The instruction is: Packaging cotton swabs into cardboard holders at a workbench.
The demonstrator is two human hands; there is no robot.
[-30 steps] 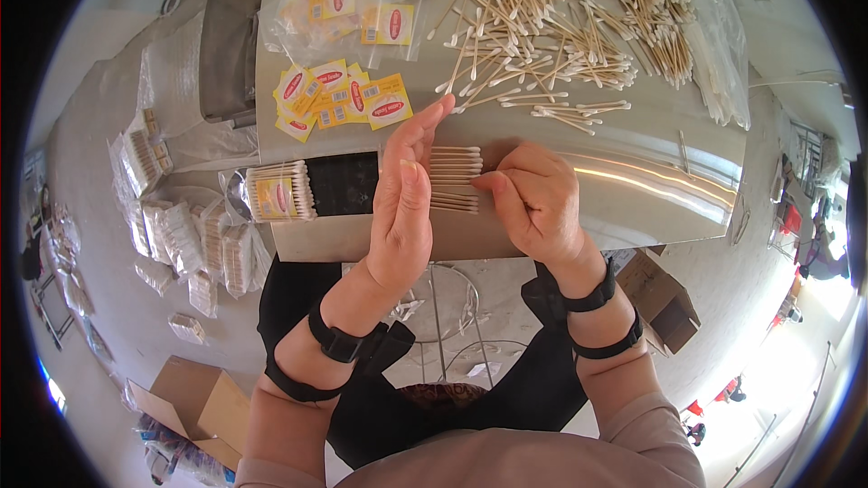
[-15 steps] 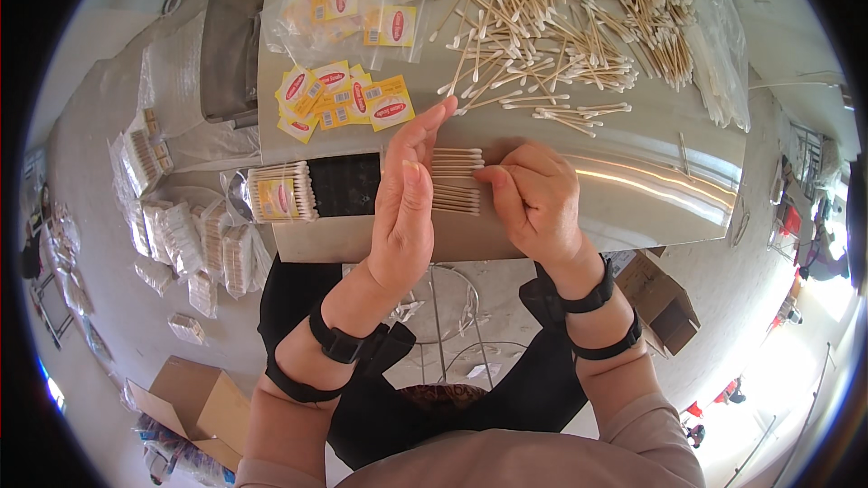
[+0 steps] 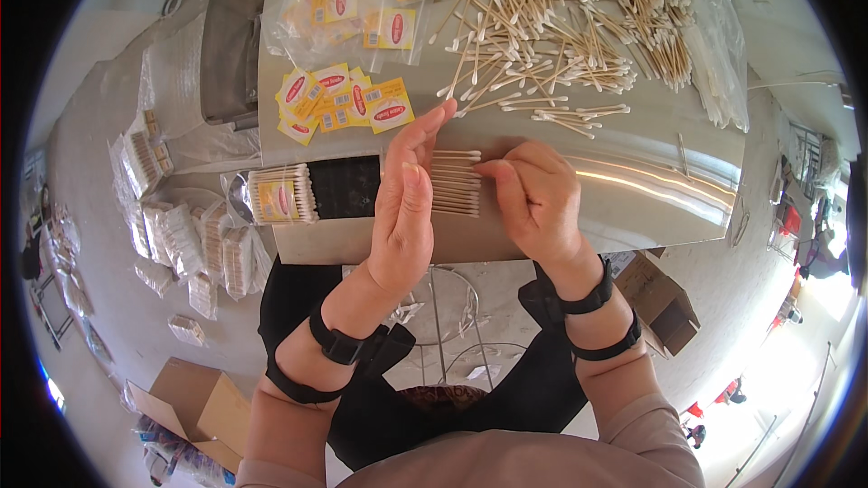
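A row of cotton swabs (image 3: pixel 457 185) with wooden sticks lies side by side on the metal table. My left hand (image 3: pixel 404 212) stands on edge across their left ends, fingers stretched out and hiding part of the sticks. At their right ends is my right hand (image 3: pixel 535 194), its fingers curled in and a fingertip at or against the white cotton tips. I see nothing held in it. Left of my left hand lies a black strip (image 3: pixel 345 186). Beyond it, a clear bag packed with swabs and a yellow label (image 3: pixel 278 197) lies at the table's left edge.
Loose swabs (image 3: pixel 551 45) are heaped at the far right beside clear plastic bags (image 3: pixel 719 63). Yellow cards (image 3: pixel 348 99) lie at the far left, near more in a clear bag (image 3: pixel 362 14). Filled packs (image 3: pixel 194 244) and an open carton (image 3: pixel 194 402) sit lower left; another carton (image 3: pixel 660 303) is lower right.
The swabs between my hands, split into two groups by a gap before, now lie more evenly in one row. My right hand has shifted very slightly; the left has stayed in place.
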